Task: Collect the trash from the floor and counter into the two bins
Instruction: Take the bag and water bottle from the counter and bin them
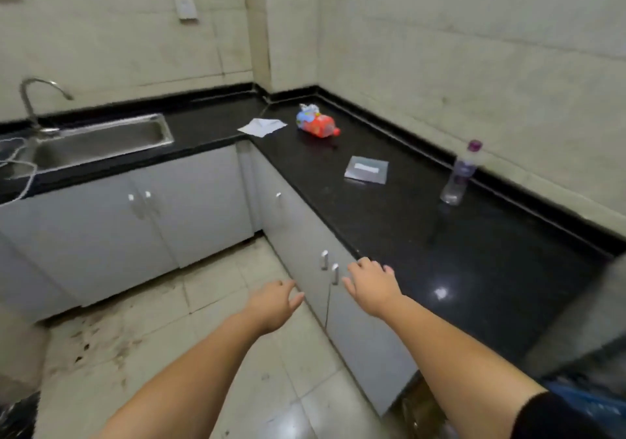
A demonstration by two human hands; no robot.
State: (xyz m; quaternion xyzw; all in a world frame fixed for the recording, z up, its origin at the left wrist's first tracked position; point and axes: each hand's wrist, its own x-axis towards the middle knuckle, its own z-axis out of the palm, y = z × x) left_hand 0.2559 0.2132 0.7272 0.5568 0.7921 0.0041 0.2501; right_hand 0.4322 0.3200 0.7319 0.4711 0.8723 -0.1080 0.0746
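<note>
Both arms reach forward over the tiled floor (210, 306) toward an L-shaped black surface (389, 215) that runs along the far and right walls above grey cabinets (189, 208). The left hand (276, 303) hangs over the floor just beside the cabinet doors, fingers loosely spread and holding nothing. The right hand (371, 284) hovers at the near edge of the surface, palm down, fingers splayed wide and empty. The trash on the surface lies well beyond both hands: a clear plastic bottle (460, 174) with a purple cap stands upright near the right wall; a flat grey packet (366, 170) lies left of it toward the middle of the surface; farther off, near the corner, a red bottle (318, 123) lies on its side with a crumpled wrapper at its far end; and a white sheet of paper (262, 126) rests just left of that. A steel sink (101, 140) with a curved tap (32, 100) sits at the far left. The floor near the left cabinets is stained, and something dark shows at the near left corner, too cropped to identify.
</note>
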